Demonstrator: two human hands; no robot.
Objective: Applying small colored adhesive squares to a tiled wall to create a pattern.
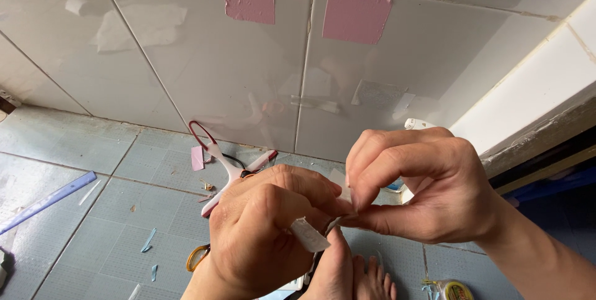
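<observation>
1. Paper strip (308, 234), small and white, sits pinched between both hands in the middle of the view, above the blue tiled floor (93, 213).
2. I judge it very light, thin and limp; it would crease or tear easily, so it wants a gentle hold at its edges or ends rather than a hard squeeze.
3. My left hand (261, 238) is curled, thumb and forefinger closed on the lower end of the strip, knuckles facing the camera.
4. My right hand (422, 188) arches over from the right, fingertips pressed together on the strip's upper end, touching the left hand's fingers.
5. Behind the left hand lie red-and-white scissors (230, 166) on the floor, just beside the wall.
6. A blue ruler (46, 202) lies well apart to the left, and two pink squares (357, 17) are stuck on the white wall tile.
</observation>
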